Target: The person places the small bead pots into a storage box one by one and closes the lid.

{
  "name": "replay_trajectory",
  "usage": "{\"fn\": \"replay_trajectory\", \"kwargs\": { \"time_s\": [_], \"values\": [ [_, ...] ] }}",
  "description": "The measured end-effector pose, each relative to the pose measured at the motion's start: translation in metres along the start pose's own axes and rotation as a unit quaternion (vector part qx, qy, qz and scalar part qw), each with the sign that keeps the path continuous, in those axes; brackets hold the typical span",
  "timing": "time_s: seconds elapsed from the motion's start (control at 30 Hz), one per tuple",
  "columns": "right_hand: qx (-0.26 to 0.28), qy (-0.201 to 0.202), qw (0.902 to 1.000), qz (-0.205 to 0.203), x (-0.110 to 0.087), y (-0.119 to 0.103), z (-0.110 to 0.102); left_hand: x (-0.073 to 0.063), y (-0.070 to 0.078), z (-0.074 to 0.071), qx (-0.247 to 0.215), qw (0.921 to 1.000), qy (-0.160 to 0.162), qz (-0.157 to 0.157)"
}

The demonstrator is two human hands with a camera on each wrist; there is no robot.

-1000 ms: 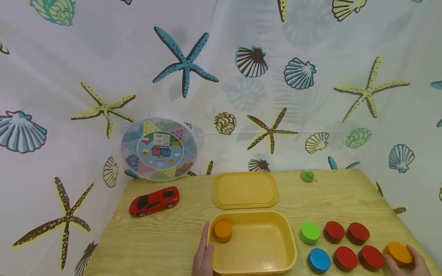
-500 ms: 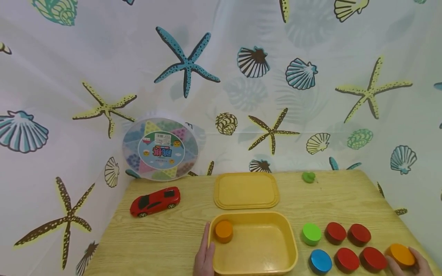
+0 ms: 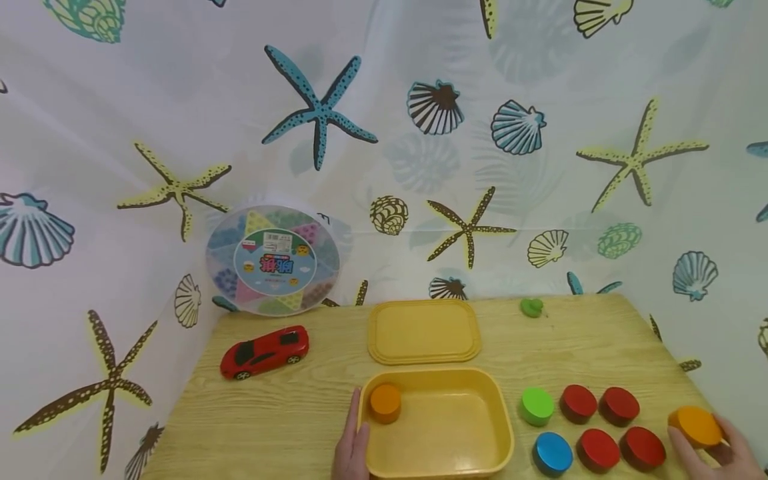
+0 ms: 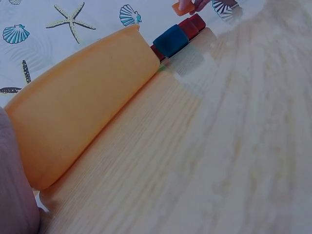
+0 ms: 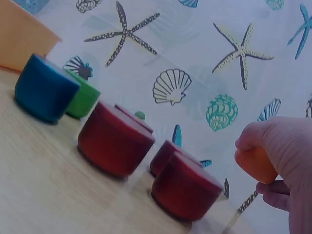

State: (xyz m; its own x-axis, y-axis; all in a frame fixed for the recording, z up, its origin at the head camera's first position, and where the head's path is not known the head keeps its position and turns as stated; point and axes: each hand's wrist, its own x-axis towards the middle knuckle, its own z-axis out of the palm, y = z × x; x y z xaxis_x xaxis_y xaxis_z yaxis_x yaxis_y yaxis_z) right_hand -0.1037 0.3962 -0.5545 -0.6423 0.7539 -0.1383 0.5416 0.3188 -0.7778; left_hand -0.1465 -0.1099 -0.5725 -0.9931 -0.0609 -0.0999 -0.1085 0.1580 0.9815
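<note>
My right hand (image 3: 714, 450) pinches an orange cylindrical block (image 3: 696, 427) between thumb and fingers. In the right wrist view that orange block (image 5: 257, 164) is raised off the table. My left hand (image 3: 351, 443) rests with straight fingers against the outer left wall of a yellow rectangular box (image 3: 438, 470). Another orange block (image 3: 385, 403) sits inside the box, at its far left corner. Right of the box stand a green block (image 3: 537, 407), a blue block (image 3: 553, 454) and several red blocks (image 3: 599, 450), in two rows.
A yellow lid (image 3: 423, 331) lies behind the box. Farther left is a red toy car (image 3: 265, 353), and a round game box (image 3: 273, 260) leans on the patterned cloth. A small green toy (image 3: 531, 307) sits near the table's back edge.
My right hand has lifted the orange block off the table at the right. The left hand stays at the box, and the view has shifted slightly.
</note>
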Motion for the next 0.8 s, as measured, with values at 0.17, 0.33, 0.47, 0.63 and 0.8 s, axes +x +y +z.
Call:
{"fn": "replay_trajectory", "kwargs": {
  "time_s": [0.17,0.33,0.47,0.63,0.8],
  "values": [
    [0.019,0.004,0.9969,-0.077,-0.024,-0.038,-0.002,-0.002,0.001,-0.001,-0.011,0.9998,-0.002,-0.015],
    [0.053,0.008,0.9854,-0.162,-0.044,-0.064,0.008,-0.001,0.002,-0.001,-0.016,0.9997,-0.01,-0.014],
    [0.044,-0.051,0.9675,-0.244,-0.059,-0.078,0.02,-0.001,0.002,-0.002,-0.013,0.9999,-0.006,-0.005],
    [0.036,-0.104,0.9466,-0.303,-0.071,-0.093,0.039,-0.003,0.002,-0.002,-0.017,0.9998,-0.006,-0.008],
    [0.051,-0.127,0.9343,-0.329,-0.076,-0.105,0.053,-0.002,0.002,0.0,-0.015,0.9999,0.002,0.003]
  ]
}}
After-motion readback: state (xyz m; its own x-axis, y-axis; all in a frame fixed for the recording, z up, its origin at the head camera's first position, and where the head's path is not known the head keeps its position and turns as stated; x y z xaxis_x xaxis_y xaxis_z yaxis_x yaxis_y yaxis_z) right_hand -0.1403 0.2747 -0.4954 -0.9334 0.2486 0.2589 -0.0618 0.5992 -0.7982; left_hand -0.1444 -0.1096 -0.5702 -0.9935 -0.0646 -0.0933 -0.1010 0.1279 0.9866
